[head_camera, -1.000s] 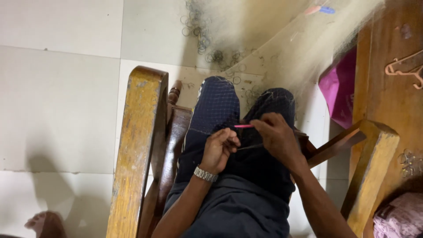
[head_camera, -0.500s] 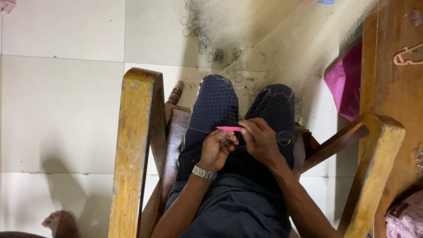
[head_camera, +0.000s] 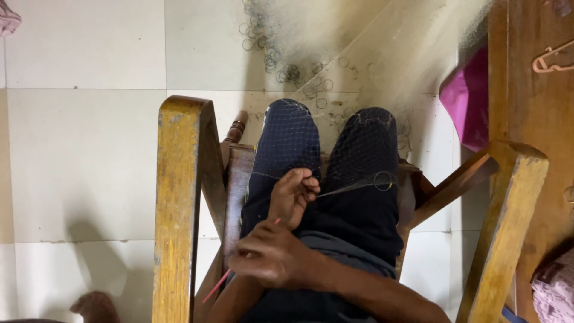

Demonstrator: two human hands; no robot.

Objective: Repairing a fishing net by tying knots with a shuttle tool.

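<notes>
I sit in a wooden chair with a fine fishing net (head_camera: 359, 149) draped over my dark-trousered knees. My left hand (head_camera: 294, 192) is raised over my left thigh and pinches a thin thread of the net. That thread runs taut to a small ring (head_camera: 382, 180) on my right thigh. My right hand (head_camera: 269, 256) has crossed in front of my left forearm, low over my lap. It is closed on a thin pink netting needle (head_camera: 216, 287) that points down and to the left.
Wooden chair arms stand on both sides, the left arm (head_camera: 179, 197) and the right arm (head_camera: 508, 227). The net with several small rings (head_camera: 281, 66) trails across the tiled floor ahead. A pink bag (head_camera: 469, 101) and a wooden board (head_camera: 538, 107) lie at the right.
My right hand has pulled the pink needle from above my knees down and left across my lap. My left hand stays on the thread, which now runs taut to the ring.
</notes>
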